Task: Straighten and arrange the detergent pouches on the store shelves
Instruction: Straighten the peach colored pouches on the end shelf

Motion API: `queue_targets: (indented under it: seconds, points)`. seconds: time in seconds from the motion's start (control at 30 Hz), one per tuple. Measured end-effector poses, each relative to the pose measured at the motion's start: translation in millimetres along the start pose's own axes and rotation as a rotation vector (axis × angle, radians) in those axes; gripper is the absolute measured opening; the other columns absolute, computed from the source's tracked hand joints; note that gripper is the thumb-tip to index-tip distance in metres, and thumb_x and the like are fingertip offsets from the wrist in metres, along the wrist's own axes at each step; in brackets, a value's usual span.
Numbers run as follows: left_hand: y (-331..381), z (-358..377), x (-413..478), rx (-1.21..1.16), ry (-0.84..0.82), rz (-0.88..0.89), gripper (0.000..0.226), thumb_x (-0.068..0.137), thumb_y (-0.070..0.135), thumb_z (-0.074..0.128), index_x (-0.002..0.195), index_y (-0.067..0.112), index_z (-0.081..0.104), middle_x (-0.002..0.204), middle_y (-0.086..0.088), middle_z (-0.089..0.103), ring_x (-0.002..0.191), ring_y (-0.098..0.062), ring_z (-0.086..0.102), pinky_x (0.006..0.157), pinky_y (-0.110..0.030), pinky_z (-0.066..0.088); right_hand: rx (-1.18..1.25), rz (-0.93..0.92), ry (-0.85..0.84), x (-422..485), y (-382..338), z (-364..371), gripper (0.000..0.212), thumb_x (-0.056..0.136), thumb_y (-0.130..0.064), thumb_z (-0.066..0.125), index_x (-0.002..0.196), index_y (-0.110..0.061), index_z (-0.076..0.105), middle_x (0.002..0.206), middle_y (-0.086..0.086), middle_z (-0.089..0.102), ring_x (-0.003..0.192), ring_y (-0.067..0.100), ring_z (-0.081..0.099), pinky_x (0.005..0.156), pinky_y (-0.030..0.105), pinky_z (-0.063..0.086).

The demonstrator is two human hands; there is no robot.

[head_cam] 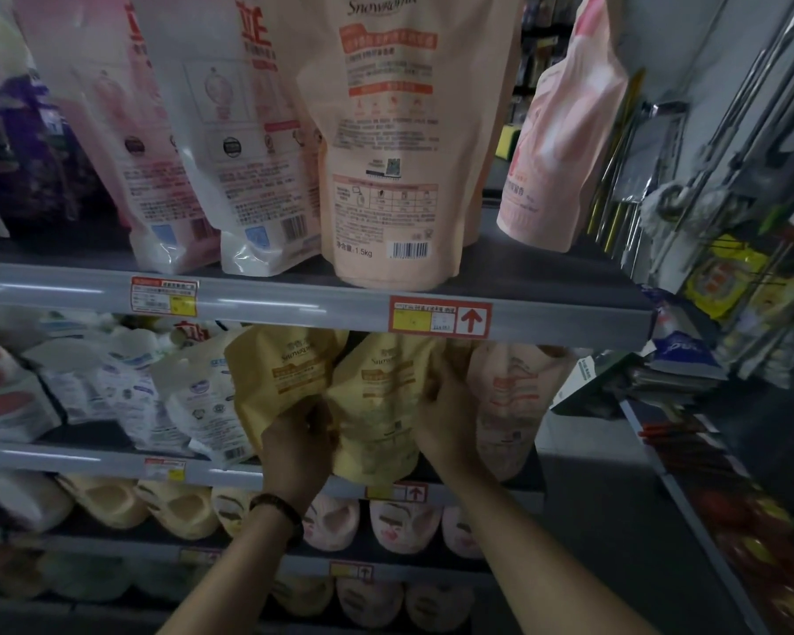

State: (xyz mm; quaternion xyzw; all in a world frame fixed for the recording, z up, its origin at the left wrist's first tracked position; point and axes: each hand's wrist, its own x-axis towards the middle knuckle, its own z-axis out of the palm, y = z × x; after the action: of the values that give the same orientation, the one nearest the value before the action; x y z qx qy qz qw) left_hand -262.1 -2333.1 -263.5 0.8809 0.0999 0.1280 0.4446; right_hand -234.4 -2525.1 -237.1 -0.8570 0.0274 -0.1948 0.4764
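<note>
Nearest: left hand [296,440] and right hand [445,423], each curled onto a side edge of the yellow pouch [377,405], which stands on the middle shelf [111,458] with its base over the front rail.
Risk: the soft pouch could slide off forward if let go slack.
Adjoining: second yellow pouch [271,373] at left and peach pouch [507,405] at right, both touching it; a sideways shove could topple them.
Farther, above: pink pouch [560,144], leaning by the shelf end and likely to fall.

A: Top shelf [294,305]: peach pouch [386,153] cropped by the picture's upper edge; its fine print unreadable.
B: Middle shelf [111,458]: left hand [294,444] and right hand [445,421], fingertips lost behind the yellow pouch [377,405]; price label [165,468] blurred.
</note>
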Motion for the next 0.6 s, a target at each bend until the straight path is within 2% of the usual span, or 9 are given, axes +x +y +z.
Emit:
queue_targets:
  seconds: [0.07, 0.1, 0.13, 0.23, 0.3, 0.37, 0.43, 0.5, 0.6]
  points:
    - [4.2, -3.0, 1.5, -0.021, 0.001, 0.026, 0.015, 0.1, 0.015, 0.068, 0.102, 0.029, 0.07, 0.093, 0.0, 0.076, 0.083, -0.026, 0.071, 0.071, -0.04, 0.058, -0.017, -0.023, -0.064, -4.1, 1.0, 2.1, 0.03, 0.106, -0.013, 0.05, 0.134, -0.022, 0.06, 0.119, 0.004, 0.068, 0.1, 0.008, 0.068, 0.085, 0.026, 0.059]
    - [4.1, -3.2, 0.7, -0.067, 0.004, 0.027, 0.017, 0.101, 0.017, 0.067, 0.106, 0.032, 0.07, 0.093, 0.002, 0.076, 0.083, -0.025, 0.073, 0.073, -0.043, 0.061, -0.012, -0.036, -0.079, -8.1, 0.1, 1.4, 0.036, 0.106, -0.011, 0.049, 0.138, -0.024, 0.059, 0.13, 0.003, 0.067, 0.112, 0.011, 0.067, 0.096, 0.031, 0.059]
    - [5.3, -3.7, -1.4, -0.121, 0.007, 0.013, 0.019, 0.101, 0.019, 0.066, 0.107, 0.037, 0.067, 0.094, 0.005, 0.077, 0.082, -0.023, 0.075, 0.074, -0.046, 0.063, 0.009, -0.056, -0.086, -13.9, -2.7, -0.6, 0.038, 0.105, -0.008, 0.05, 0.137, -0.024, 0.062, 0.131, 0.0, 0.067, 0.118, 0.011, 0.065, 0.102, 0.031, 0.056]
    - [6.0, 1.3, -9.9, -0.229, -0.013, -0.079, 0.016, 0.101, 0.023, 0.067, 0.106, 0.037, 0.061, 0.097, 0.008, 0.075, 0.076, -0.016, 0.078, 0.07, -0.052, 0.065, 0.086, -0.116, -0.087, -29.2, -5.5, -8.9, 0.027, 0.101, 0.0, 0.057, 0.111, -0.022, 0.069, 0.106, -0.013, 0.069, 0.107, 0.001, 0.066, 0.092, 0.02, 0.054]
    - [12.8, 5.6, -16.4, -0.285, -0.06, -0.105, 0.011, 0.102, 0.019, 0.066, 0.107, 0.028, 0.061, 0.101, 0.003, 0.073, 0.072, -0.013, 0.078, 0.068, -0.053, 0.065, 0.136, -0.111, -0.084, -35.6, -3.1, -16.5, 0.026, 0.1, 0.003, 0.061, 0.104, -0.021, 0.07, 0.099, -0.021, 0.066, 0.104, -0.009, 0.065, 0.086, 0.009, 0.051]
    - [19.8, 10.2, -21.5, -0.304, -0.112, -0.093, 0.006, 0.104, 0.019, 0.065, 0.108, 0.023, 0.062, 0.103, 0.0, 0.072, 0.072, -0.012, 0.079, 0.068, -0.052, 0.066, 0.166, -0.11, -0.055, -37.5, 1.0, -23.0, 0.02, 0.099, 0.003, 0.065, 0.099, -0.016, 0.072, 0.094, -0.021, 0.067, 0.099, -0.011, 0.066, 0.082, 0.006, 0.049]
    - [27.6, 15.2, -26.1, -0.32, -0.167, -0.066, 0.002, 0.105, 0.02, 0.064, 0.105, 0.022, 0.065, 0.104, -0.001, 0.073, 0.073, -0.014, 0.079, 0.07, -0.053, 0.066, 0.188, -0.115, -0.028, -38.0, 7.9, -28.2, 0.015, 0.1, -0.003, 0.068, 0.098, -0.017, 0.074, 0.094, -0.021, 0.069, 0.098, -0.005, 0.068, 0.082, 0.012, 0.053]
    - [33.2, 23.5, -29.7, -0.319, -0.215, -0.031, 0.007, 0.105, 0.022, 0.064, 0.099, 0.025, 0.066, 0.104, 0.0, 0.073, 0.074, -0.016, 0.08, 0.069, -0.055, 0.065, 0.193, -0.123, 0.0, -38.8, 13.9, -34.3, 0.016, 0.1, -0.009, 0.068, 0.097, -0.023, 0.072, 0.1, -0.025, 0.068, 0.098, 0.001, 0.069, 0.083, 0.024, 0.059]
    - [41.2, 36.7, -35.4, -0.264, -0.256, 0.059, 0.014, 0.103, 0.023, 0.066, 0.094, 0.034, 0.067, 0.099, 0.009, 0.072, 0.08, -0.017, 0.079, 0.068, -0.052, 0.065, 0.209, -0.079, 0.059, -36.8, 22.2, -46.2, 0.013, 0.102, -0.015, 0.066, 0.097, -0.026, 0.072, 0.099, -0.02, 0.07, 0.097, 0.004, 0.07, 0.083, 0.04, 0.063]
